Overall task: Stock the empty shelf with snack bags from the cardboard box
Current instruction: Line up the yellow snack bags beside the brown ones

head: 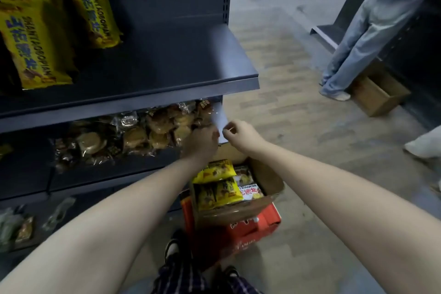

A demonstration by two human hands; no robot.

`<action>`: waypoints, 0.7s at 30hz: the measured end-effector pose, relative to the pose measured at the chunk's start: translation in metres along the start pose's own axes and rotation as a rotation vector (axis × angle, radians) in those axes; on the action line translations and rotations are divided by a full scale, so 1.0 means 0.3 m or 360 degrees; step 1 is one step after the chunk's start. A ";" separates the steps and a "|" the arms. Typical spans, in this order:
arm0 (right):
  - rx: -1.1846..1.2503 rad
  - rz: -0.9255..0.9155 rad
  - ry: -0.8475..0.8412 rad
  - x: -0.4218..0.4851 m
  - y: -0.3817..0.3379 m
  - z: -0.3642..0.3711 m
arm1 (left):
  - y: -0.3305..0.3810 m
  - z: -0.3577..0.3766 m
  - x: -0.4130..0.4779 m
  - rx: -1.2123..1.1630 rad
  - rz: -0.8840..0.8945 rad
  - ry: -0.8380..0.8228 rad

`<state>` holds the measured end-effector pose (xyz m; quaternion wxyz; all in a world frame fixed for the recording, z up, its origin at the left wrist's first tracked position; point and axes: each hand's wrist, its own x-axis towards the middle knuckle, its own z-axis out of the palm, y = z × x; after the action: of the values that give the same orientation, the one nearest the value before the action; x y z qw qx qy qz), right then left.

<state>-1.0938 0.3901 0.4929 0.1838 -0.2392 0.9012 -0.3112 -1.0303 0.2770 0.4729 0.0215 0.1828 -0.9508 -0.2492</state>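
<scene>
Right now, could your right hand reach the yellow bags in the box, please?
Probably yes: the right hand is up over the open box, and nothing covers the yellow bags on top.

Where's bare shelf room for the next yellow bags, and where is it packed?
The upper shelf is bare from the two yellow bags at its left to its right edge. The shelf below is crowded: clear-wrapped pastry packs run to its right end, where the left hand and right hand are. The cardboard box is packed with bags.
</scene>
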 end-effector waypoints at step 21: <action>-0.0467 0.0746 -0.0724 0.073 0.407 0.382 | -0.194 0.308 0.101 -0.0545 -0.1050 -0.1011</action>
<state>-1.0954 0.4086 0.3251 0.4099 -0.1129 0.9027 -0.0665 -1.0512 0.2620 0.3624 -0.3200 0.3832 -0.7471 -0.4389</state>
